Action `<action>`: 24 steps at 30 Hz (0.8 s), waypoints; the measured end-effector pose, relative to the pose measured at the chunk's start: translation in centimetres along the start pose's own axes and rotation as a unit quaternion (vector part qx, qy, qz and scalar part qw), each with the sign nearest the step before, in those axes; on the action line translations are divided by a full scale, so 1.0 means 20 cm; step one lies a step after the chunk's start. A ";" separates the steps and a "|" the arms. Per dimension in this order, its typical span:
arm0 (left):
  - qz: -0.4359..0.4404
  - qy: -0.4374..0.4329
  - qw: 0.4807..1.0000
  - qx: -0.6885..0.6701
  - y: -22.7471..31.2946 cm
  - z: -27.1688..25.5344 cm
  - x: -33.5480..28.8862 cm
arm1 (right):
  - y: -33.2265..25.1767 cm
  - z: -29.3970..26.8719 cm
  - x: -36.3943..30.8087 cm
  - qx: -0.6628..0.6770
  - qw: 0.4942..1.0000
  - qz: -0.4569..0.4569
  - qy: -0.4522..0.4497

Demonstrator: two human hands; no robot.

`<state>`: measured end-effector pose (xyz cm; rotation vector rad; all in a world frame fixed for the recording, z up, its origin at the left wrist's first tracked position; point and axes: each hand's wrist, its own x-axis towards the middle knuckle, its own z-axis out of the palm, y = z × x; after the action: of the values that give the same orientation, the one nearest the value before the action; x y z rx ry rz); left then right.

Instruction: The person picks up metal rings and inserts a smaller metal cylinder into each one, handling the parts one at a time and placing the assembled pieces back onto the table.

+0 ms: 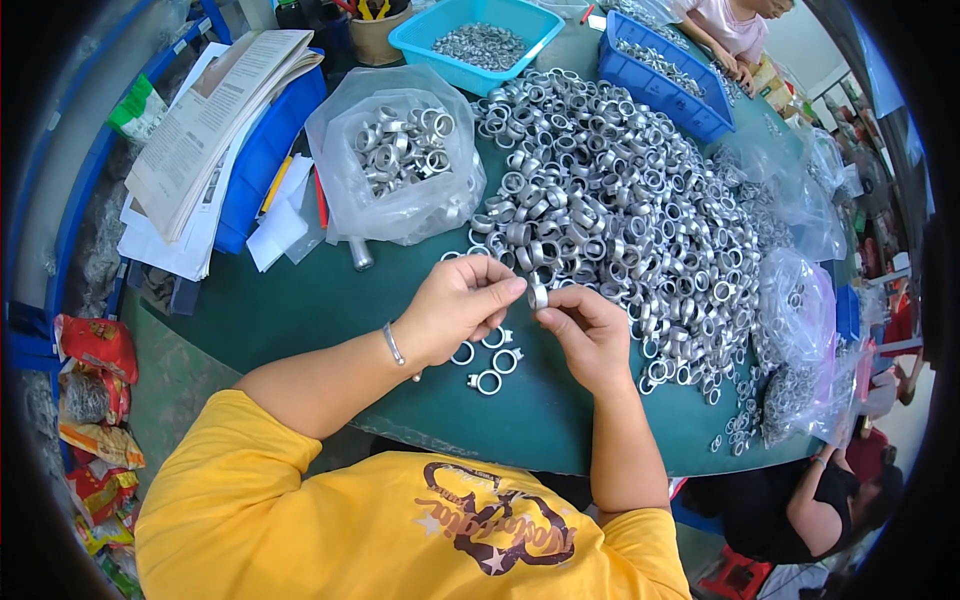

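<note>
Between the thumb and fingers of my right hand (592,335) is a small silver metal ring (538,296), held upright on its edge. My left hand (462,308) is beside it, thumb and forefinger pinched together close to the ring. What those fingertips hold, if anything, is too small to make out. Below my hands, several loose rings with small lugs (488,382) lie flat on the green table (400,400). Just beyond my hands rises a large heap of similar metal rings (610,200).
A clear plastic bag of rings (400,215) stands at the left, near a blue bin (245,195) with papers. A light-blue basin (410,38) and a blue crate (712,118) hold small metal parts at the back. Plastic bags (795,300) line the right. Other people (815,510) sit nearby.
</note>
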<state>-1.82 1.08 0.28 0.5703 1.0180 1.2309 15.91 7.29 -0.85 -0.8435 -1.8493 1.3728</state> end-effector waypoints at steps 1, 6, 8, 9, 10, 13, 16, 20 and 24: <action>0.000 -0.001 1.000 -0.001 0.00 0.00 -0.01 | -0.01 -0.01 0.00 -0.001 1.000 -0.008 -0.011; 0.021 -0.034 0.997 0.072 0.00 0.03 -0.03 | -0.06 -0.02 0.02 -0.108 0.978 -0.176 -0.011; 0.033 -0.029 0.994 0.095 -0.01 0.04 -0.03 | -0.06 -0.02 0.02 -0.138 0.965 -0.223 -0.007; 0.151 -0.035 0.971 0.180 -0.03 0.03 -0.02 | -0.06 -0.02 0.02 -0.138 0.965 -0.223 -0.004; 0.266 -0.040 0.927 0.261 -0.04 0.02 -0.01 | -0.05 -0.02 0.01 -0.093 0.977 -0.190 0.000; 0.247 -0.057 0.930 0.267 -0.03 0.03 -0.03 | -0.03 -0.01 -0.01 0.108 0.993 -0.042 0.012; 0.272 -0.058 0.917 0.287 -0.04 0.03 -0.02 | -0.04 -0.03 0.00 0.140 0.990 0.012 0.026; 0.287 -0.060 0.905 0.307 -0.03 0.03 -0.02 | -0.04 -0.05 0.00 0.244 0.963 0.098 -0.052; 0.252 -0.044 0.926 0.279 -0.05 0.05 -0.04 | -0.01 -0.03 -0.01 0.279 0.955 0.056 -0.084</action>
<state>-0.54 0.20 0.19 1.3892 1.1889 1.3356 16.42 7.44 -0.54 -0.5515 -1.4184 1.9601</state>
